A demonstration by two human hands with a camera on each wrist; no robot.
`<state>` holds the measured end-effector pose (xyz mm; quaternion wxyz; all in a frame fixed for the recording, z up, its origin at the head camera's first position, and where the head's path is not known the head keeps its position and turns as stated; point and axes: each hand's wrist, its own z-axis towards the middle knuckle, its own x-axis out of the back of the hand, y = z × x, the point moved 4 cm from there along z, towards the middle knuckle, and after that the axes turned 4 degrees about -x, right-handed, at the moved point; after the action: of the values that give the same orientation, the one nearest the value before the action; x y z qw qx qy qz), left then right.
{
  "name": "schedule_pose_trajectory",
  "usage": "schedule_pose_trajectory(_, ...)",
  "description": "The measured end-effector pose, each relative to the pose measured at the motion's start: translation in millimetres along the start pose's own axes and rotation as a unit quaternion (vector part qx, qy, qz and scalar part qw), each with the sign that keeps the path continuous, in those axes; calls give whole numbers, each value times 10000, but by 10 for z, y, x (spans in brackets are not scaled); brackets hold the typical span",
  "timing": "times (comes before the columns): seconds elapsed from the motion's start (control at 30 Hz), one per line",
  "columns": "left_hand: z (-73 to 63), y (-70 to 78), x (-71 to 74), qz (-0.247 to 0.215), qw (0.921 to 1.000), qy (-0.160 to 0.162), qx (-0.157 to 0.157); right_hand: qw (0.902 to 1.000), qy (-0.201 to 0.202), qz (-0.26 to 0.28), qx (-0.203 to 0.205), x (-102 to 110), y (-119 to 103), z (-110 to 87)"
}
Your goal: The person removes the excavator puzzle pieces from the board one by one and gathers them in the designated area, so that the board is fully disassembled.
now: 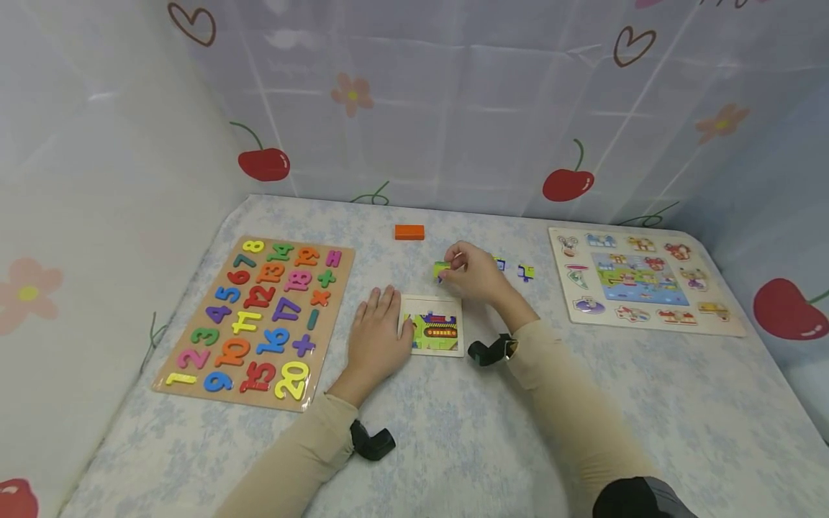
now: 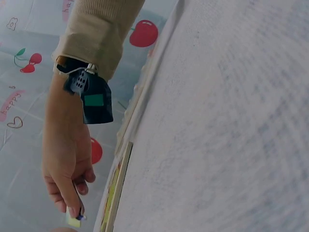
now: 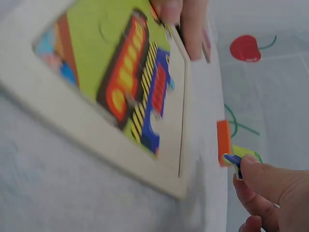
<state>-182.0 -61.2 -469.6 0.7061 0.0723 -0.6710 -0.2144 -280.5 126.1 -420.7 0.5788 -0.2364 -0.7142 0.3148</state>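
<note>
A small jigsaw puzzle in a pale wooden frame (image 1: 432, 301) lies in the middle of the table; its fitted pieces (image 3: 128, 67) show a digger-like track, and the strip along the far side is bare board. My left hand (image 1: 378, 333) lies flat along the frame's left side, fingers extended and thumb over the edge. Above and beyond the frame, my right hand (image 1: 479, 275) pinches a green and blue puzzle piece (image 3: 247, 152) between thumb and forefinger. Two loose puzzle pieces (image 1: 526, 273) lie just right of that hand, one partly hidden behind it.
On the left is a number board (image 1: 324, 298) with colourful digits. A picture board (image 1: 563, 248) with several shapes lies at the right. An orange block (image 1: 409, 232) sits near the back edge, with a printed curtain (image 1: 440, 129) behind.
</note>
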Motion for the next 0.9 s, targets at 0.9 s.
schedule_pose_trajectory(0.9,-10,-12,-26,-66,10000,-1,-5,9669,699,-2354,-685,384,288,264)
